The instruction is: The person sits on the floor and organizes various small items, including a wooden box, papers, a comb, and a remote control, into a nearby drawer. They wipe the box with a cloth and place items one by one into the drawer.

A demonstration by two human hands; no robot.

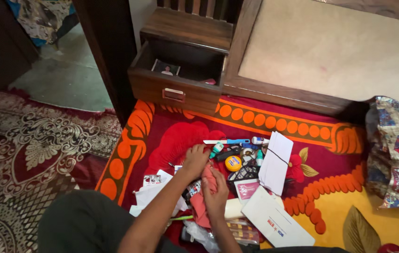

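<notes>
Patterned maroon rug [35,145] at far left. Red-and-orange blanket [171,136] carrying small clutter. Left hand [195,160], grip curled down among the clutter; whether it holds anything, cannot tell. Right hand [216,194], grip clenched on a pink cloth [203,206]. Yellow round tin [233,163] just beyond. White envelope [277,222] right. Open wooden drawer [176,82] above.

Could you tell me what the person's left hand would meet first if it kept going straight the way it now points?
Probably the small teal-capped tube lying just beyond the left hand, then the blue-handled tool. Depth is hard to judge, so the hand may already touch the tube.
</notes>
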